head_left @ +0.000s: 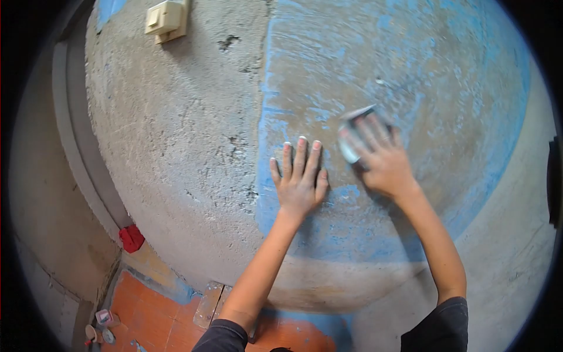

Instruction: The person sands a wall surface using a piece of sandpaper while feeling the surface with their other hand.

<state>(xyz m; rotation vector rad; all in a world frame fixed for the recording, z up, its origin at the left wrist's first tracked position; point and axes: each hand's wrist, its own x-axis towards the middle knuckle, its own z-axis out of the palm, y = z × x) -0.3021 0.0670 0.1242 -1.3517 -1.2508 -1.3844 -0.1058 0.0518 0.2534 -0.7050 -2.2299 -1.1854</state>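
Holding a flat tool (348, 148), the right hand (384, 161) flanks the left hand (298, 186), splayed against the wall (182, 126).

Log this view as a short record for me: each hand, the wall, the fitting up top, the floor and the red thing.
Left hand: flat on the wall, fingers spread
Right hand: holding a blurred flat block against the wall
Wall surface: patchy blue over grey-brown; rough, pitted grey at left
Fitting: cream switch, upper left
Floor: orange, with blue patches
Red item: lower left; identity unclear
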